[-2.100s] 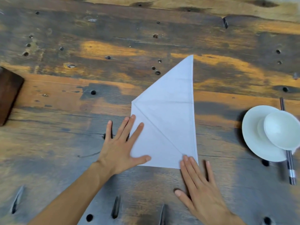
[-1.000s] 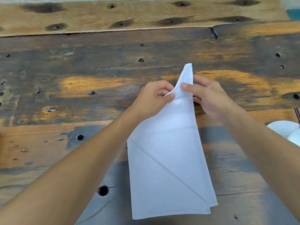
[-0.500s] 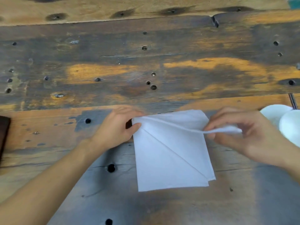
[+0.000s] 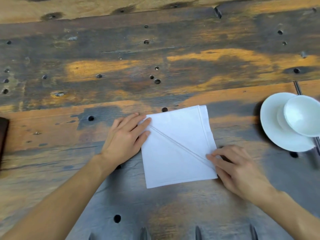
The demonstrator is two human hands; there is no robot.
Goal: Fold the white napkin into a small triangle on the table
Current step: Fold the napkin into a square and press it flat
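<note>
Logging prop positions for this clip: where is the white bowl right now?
In the head view the white bowl sits at the far right edge, resting tilted on the white saucer, right of the napkin and beyond the right hand.

A weathered, hole-pocked wooden plank table (image 4: 121,54) in orange and grey fills the frame. A dark brown block (image 4: 3,141) sits at left edge.

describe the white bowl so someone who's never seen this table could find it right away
Look to the right edge of the worn wooden table, past the napkin. A white saucer lies there, and the bowl rests tilted on its far right side, deeper and rounder than the flat saucer.
</note>
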